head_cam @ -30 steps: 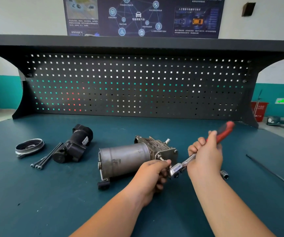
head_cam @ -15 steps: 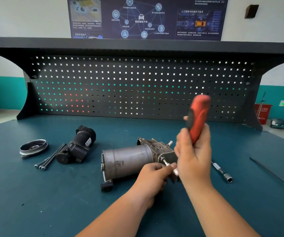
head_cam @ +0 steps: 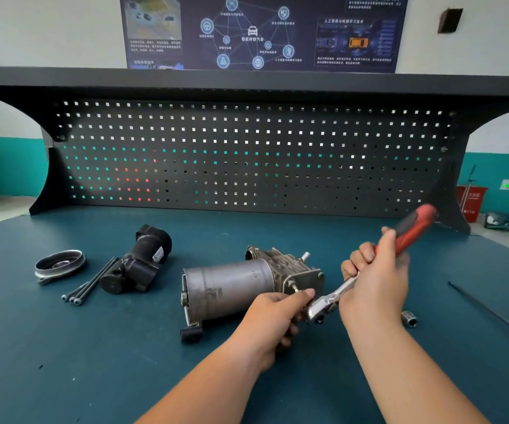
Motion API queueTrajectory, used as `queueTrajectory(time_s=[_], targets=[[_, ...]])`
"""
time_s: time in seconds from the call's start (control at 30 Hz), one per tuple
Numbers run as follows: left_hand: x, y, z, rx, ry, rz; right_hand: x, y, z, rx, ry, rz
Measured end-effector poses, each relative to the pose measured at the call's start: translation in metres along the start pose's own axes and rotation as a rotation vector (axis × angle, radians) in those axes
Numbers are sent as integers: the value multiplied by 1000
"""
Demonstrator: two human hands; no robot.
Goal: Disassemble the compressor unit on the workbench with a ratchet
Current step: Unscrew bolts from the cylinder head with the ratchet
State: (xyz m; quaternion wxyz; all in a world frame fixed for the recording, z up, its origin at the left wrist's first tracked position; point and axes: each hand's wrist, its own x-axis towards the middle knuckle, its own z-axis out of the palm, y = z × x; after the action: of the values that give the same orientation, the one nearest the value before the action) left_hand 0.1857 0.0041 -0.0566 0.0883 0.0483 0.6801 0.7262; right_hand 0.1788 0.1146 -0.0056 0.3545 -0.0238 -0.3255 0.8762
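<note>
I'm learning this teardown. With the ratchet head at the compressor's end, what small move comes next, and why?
Probably swing the handle a short stroke to loosen the fastener. The right hand grips the ratchet by its red handle, the left hand holds its head at the end of the compressor unit, which is not yet apart.

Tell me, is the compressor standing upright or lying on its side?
Lying on its side: the compressor cylinder runs along the workbench.

Compressor unit dull scuffed metal; ratchet glossy chrome, red plastic grip; workbench matt.
</note>
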Motion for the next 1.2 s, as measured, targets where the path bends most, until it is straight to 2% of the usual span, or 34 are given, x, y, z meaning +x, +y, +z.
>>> queueTrajectory(time_s=[0.1, 0.17, 0.23, 0.3, 0.37, 0.43, 0.53, 0.6, 0.63, 0.7, 0.77, 0.87, 1.0, 1.1, 1.2], targets=[[1, -1, 1, 52, 9, 26, -19, 1, 5, -119, -298, -235], [1, -2, 1, 62, 1, 61, -25, 3, 4, -163, -461, -310], [1, -2, 2, 49, -5, 87, -27, 3, 2, -237, -531, -345], [2, -2, 3, 27, -11, 92, -26, 4, 3, -304, -521, -359], [3, -3, 3, 4, -24, 86, -23, 4, 5, -267, -464, -314], [3, -3, 2, -27, -30, 70, -12, 4, 5, -190, -302, -215], [4, -5, 4, -72, -47, 49, 12, 5, -7, -37, 58, 112], [5, -6, 6, -89, -54, 42, 22, 10, -20, 106, 223, 354], [5, -6, 6, -90, -52, 40, 25, 13, -24, 148, 255, 412], [5, -4, 6, -79, -46, 28, 27, 18, -26, 134, 257, 413], [4, -2, 3, -69, -35, 5, 26, 16, -19, 64, 212, 324], [2, -1, 1, -32, -9, -36, 15, 8, -6, -75, 66, 90], [1, -2, 2, 25, -4, -5, -8, 3, 3, -247, -285, -224], [2, -2, 3, 21, -33, 55, -21, 5, 6, -513, -508, -450], [1, -3, 3, -22, -54, 80, -27, 7, 6, -658, -574, -536]])
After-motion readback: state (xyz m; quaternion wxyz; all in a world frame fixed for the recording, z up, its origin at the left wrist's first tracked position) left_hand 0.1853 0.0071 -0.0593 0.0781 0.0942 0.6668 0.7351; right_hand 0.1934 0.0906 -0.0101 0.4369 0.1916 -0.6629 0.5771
